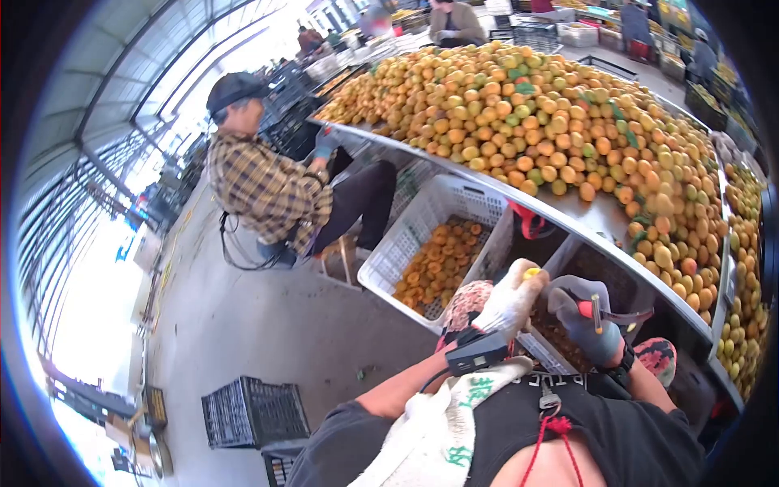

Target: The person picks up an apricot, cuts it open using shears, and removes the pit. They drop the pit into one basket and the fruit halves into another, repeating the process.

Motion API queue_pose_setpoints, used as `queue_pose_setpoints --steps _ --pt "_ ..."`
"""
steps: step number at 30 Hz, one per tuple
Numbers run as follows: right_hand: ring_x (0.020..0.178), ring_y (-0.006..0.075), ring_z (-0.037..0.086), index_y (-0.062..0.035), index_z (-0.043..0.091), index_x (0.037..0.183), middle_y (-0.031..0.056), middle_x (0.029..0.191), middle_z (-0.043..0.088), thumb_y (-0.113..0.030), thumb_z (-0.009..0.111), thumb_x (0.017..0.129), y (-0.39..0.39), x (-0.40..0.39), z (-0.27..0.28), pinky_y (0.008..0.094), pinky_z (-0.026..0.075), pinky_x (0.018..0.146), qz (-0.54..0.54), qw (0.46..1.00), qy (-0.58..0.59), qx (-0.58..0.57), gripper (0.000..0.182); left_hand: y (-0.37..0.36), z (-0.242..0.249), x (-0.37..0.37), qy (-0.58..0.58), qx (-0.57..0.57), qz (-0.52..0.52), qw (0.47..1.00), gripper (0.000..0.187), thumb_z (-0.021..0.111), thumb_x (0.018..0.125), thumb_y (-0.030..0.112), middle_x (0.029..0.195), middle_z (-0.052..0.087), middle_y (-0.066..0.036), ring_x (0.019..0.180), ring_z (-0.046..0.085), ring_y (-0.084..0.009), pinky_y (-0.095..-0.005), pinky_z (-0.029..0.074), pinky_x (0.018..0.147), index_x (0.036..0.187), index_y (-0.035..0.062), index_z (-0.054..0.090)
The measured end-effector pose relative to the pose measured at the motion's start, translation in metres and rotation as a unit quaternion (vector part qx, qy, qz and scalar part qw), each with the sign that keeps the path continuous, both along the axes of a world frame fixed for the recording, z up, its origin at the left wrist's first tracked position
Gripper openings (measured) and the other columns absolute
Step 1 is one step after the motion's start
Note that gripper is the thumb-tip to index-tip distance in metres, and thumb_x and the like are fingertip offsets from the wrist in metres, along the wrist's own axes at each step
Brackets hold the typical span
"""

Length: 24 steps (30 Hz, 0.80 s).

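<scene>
Right of centre, the left hand (pixel 508 302) pinches a yellow fruit (pixel 531 273), apparently steadying it near the red-handled tool (pixel 586 309) gripped by the right hand (pixel 583 325); mid-frame, a white crate (pixel 406 233) sits close, seemingly for easy reach.

Both hands (pixel 507 304) (pixel 586 323) curled, close together

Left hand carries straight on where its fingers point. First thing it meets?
Probably the front edge of the metal table holding the fruit. Depth is unclear here, so the left hand might pass underneath instead.
</scene>
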State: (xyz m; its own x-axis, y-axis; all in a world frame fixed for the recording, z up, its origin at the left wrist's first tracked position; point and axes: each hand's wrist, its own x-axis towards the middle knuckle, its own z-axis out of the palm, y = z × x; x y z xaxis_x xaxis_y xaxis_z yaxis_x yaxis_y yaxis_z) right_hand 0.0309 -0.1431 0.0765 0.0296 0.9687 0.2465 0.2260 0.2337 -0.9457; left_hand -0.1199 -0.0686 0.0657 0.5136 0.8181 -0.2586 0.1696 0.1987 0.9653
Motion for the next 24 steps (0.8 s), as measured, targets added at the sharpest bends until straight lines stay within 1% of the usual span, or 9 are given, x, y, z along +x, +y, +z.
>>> queue_pose_setpoints --steps 8,11,12,14,15,18,20,21,24 --pt "0.065 0.0063 0.055 0.0007 0.062 0.084 0.0060 0.081 0.066 -0.015 0.053 0.097 0.005 -0.010 -0.015 0.0232 0.045 0.058 -0.053 0.992 0.100 0.050 0.022 0.000 0.005 0.003 -0.141 -0.150 0.083 0.975 0.032 0.047 0.101 0.037 0.083 0.057 -0.005 0.055 0.052 -0.0126 -0.0280 0.045 0.049 0.116 0.0097 0.054" --pt "0.067 0.0069 0.056 0.0004 0.060 0.082 0.0070 0.084 0.066 -0.015 0.051 0.098 0.008 -0.013 -0.012 0.0230 0.045 0.058 -0.056 0.985 0.140 0.085 0.024 0.004 0.006 0.004 -0.135 -0.230 0.100 0.959 0.034 0.046 0.102 0.038 0.083 0.057 -0.005 0.056 0.052 -0.0120 -0.0280 0.046 0.049 0.117 0.0090 0.052" --pt "0.067 0.0073 0.056 0.0009 0.061 0.083 0.0072 0.085 0.066 -0.014 0.051 0.098 0.009 -0.011 -0.014 0.0233 0.045 0.059 -0.057 0.986 0.113 0.106 0.023 0.006 0.003 0.004 -0.136 -0.231 0.101 0.958 0.034 0.046 0.102 0.038 0.083 0.057 -0.005 0.056 0.052 -0.0120 -0.0280 0.046 0.049 0.117 0.0090 0.052" --pt "0.067 0.0077 0.056 0.0014 0.061 0.085 0.0074 0.085 0.066 -0.013 0.050 0.098 0.013 -0.013 -0.016 0.0236 0.046 0.059 -0.054 0.987 0.088 0.125 0.023 0.010 0.001 0.002 -0.151 -0.107 0.036 0.982 0.034 0.047 0.102 0.038 0.084 0.057 -0.005 0.056 0.052 -0.0102 -0.0270 0.046 0.050 0.115 0.0079 0.054" --pt "0.068 0.0077 0.057 0.0013 0.062 0.087 0.0075 0.085 0.066 -0.013 0.051 0.099 0.015 -0.014 -0.016 0.0241 0.046 0.059 -0.058 0.987 0.074 0.131 0.022 0.013 0.001 -0.001 -0.093 -0.042 0.016 0.995 0.033 0.047 0.102 0.038 0.082 0.057 -0.003 0.055 0.051 -0.0085 -0.0254 0.046 0.050 0.111 0.0076 0.056" --pt "0.069 0.0090 0.058 0.0001 0.065 0.092 0.0074 0.082 0.066 -0.011 0.053 0.098 0.004 -0.005 -0.021 0.0259 0.046 0.060 -0.084 0.993 0.016 0.084 0.018 0.020 -0.021 0.002 -0.095 0.025 0.047 0.994 0.028 0.052 0.101 0.036 0.071 0.053 -0.001 0.047 0.047 -0.0065 -0.0227 0.040 0.042 0.112 0.0097 0.054" --pt "0.074 0.0102 0.056 -0.0003 0.063 0.091 0.0040 0.082 0.064 -0.012 0.052 0.099 0.004 -0.008 -0.021 0.0252 0.045 0.063 -0.039 0.998 -0.018 0.044 0.018 0.004 0.009 -0.004 -0.127 -0.048 0.067 0.988 0.027 0.054 0.101 0.036 0.074 0.056 -0.002 0.049 0.049 -0.0079 -0.0236 0.041 0.042 0.110 0.0100 0.055" --pt "0.074 0.0107 0.056 -0.0015 0.061 0.090 0.0028 0.082 0.061 -0.011 0.053 0.100 -0.002 -0.015 -0.006 0.0252 0.045 0.062 -0.094 0.988 -0.111 0.049 0.016 0.004 0.014 -0.012 -0.118 -0.034 0.096 0.988 0.027 0.054 0.101 0.036 0.074 0.056 -0.002 0.049 0.049 -0.0079 -0.0236 0.041 0.042 0.110 0.0100 0.055" --pt "0.073 0.0122 0.056 -0.0012 0.059 0.088 0.0046 0.083 0.061 -0.020 0.050 0.101 0.016 -0.032 -0.015 0.0269 0.045 0.066 -0.037 0.985 0.053 0.161 0.024 0.007 -0.009 -0.017 -0.304 -0.070 0.050 0.949 0.030 0.057 0.099 0.039 0.080 0.057 -0.001 0.060 0.051 -0.0098 -0.0258 0.044 0.050 0.107 0.0098 0.055"
